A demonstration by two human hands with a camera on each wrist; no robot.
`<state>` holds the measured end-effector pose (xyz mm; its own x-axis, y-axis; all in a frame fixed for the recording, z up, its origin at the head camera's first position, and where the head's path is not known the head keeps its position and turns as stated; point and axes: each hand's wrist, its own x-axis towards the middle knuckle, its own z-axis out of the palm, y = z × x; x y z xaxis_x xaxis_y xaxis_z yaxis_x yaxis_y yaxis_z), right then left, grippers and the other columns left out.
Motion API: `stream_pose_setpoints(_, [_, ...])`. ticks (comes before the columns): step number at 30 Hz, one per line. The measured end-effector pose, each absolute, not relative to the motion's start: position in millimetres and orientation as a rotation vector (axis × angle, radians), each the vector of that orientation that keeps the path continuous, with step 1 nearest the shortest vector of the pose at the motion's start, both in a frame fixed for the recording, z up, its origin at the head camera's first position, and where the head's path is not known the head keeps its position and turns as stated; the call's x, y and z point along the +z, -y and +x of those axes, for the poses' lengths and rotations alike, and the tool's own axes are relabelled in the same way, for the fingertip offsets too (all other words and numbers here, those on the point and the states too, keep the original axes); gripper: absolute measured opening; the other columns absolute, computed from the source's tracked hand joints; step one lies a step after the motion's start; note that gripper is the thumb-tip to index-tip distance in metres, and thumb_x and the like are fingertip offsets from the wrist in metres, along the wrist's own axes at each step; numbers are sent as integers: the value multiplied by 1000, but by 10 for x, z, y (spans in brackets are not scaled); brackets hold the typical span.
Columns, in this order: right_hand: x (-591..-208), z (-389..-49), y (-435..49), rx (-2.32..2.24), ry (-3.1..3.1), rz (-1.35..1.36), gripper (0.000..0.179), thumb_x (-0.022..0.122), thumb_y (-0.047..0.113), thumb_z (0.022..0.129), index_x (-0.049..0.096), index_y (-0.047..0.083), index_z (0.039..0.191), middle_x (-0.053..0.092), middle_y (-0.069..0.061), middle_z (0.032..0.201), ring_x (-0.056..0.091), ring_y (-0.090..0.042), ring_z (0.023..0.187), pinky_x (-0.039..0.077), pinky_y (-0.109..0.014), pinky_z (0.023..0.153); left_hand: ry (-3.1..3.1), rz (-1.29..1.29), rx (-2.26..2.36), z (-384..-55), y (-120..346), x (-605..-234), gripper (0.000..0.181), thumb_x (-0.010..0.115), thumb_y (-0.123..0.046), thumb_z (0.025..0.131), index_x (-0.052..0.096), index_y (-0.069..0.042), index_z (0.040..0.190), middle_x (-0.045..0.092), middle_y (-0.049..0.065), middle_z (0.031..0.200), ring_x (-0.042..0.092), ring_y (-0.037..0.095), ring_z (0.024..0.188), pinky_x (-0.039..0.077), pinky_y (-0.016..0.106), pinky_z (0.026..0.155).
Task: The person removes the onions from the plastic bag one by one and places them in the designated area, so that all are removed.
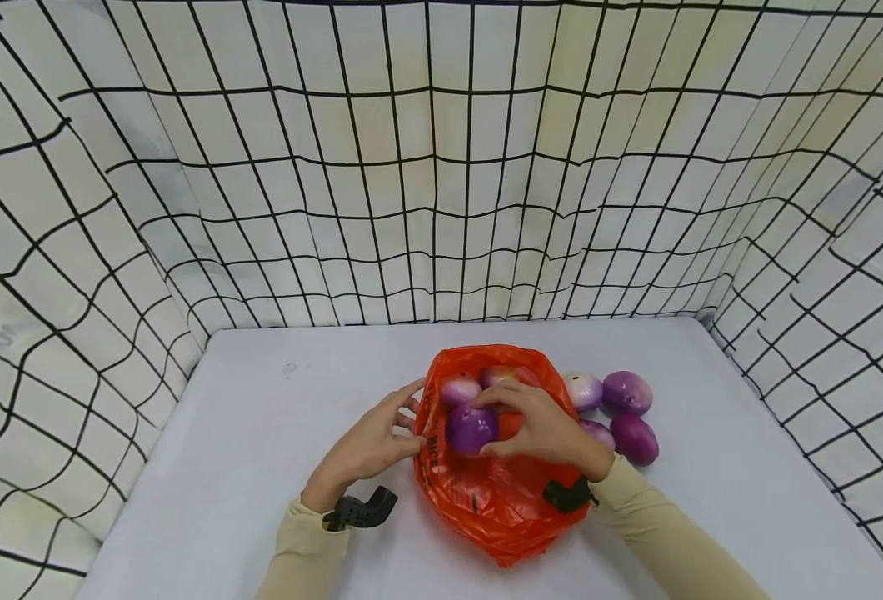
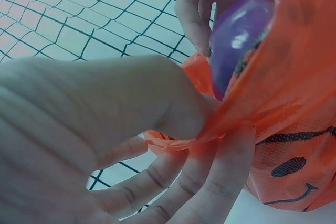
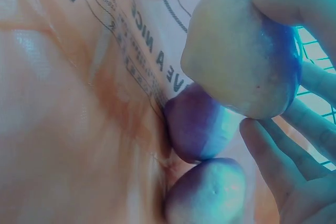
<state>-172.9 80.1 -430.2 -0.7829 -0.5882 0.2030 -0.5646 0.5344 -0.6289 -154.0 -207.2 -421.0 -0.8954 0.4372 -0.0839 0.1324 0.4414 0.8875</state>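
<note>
An orange-red plastic bag (image 1: pixel 486 492) with printed black lettering and a smiley face stands on the table, its mouth held wide. My left hand (image 1: pixel 377 433) pinches the bag's left rim, thumb on one side and fingers on the other (image 2: pixel 184 182). Between thumb and fingers, my right hand (image 1: pixel 542 425) grips a shiny purple-and-white onion (image 1: pixel 471 429) at the bag's mouth. Under it, two more onions, one purple (image 3: pixel 194 124) and one paler (image 3: pixel 210 195), lie inside the bag.
Right of the bag, several onions rest on the white table (image 1: pixel 299 375): a pale one (image 1: pixel 583 391), a purple one (image 1: pixel 626 392), a darker one (image 1: pixel 635 439) and another partly hidden by my right wrist. Black netting (image 1: pixel 456 208) hangs along the back and both sides.
</note>
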Motion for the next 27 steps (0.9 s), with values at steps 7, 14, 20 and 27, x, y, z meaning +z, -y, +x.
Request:
stream_pose_setpoints(7, [-4266, -1709, -888, -1168, -2733, -985, 54, 92, 34, 77, 70, 29, 126, 65, -4, 140, 63, -21, 129, 60, -41, 101, -2402, 479, 1439, -1542, 2073, -4205, 82, 70, -10, 90, 32, -15, 163, 54, 18, 134, 63, 24, 110, 64, 36, 82])
stream_pose_setpoints(14, [-4286, -1680, -1009, -1293, -2704, -880, 56, 91, 34, 78, 68, 30, 128, 65, 1, 139, 61, -25, 131, 59, -50, 99, -2404, 491, 1438, -1548, 2066, -4196, 82, 70, -9, 90, 33, -15, 162, 53, 18, 133, 63, 25, 110, 64, 35, 81])
stream_pose_setpoints(20, [-4259, -1660, -1116, -1279, -2733, -847, 58, 91, 31, 78, 66, 28, 130, 67, 4, 135, 62, -25, 132, 58, -46, 103, -2397, 493, 1449, -1548, 2059, -4188, 82, 70, -9, 89, 33, -15, 162, 53, 18, 132, 63, 25, 110, 64, 34, 81])
stream_pose_setpoints(27, [-4248, -1638, -1254, -1330, -2723, -807, 60, 90, 32, 79, 65, 24, 133, 65, -2, 135, 67, -27, 124, 57, -54, 101, -2395, 476, 1455, -1537, 2055, -4184, 82, 70, -8, 89, 33, -14, 162, 53, 18, 132, 63, 24, 109, 64, 33, 80])
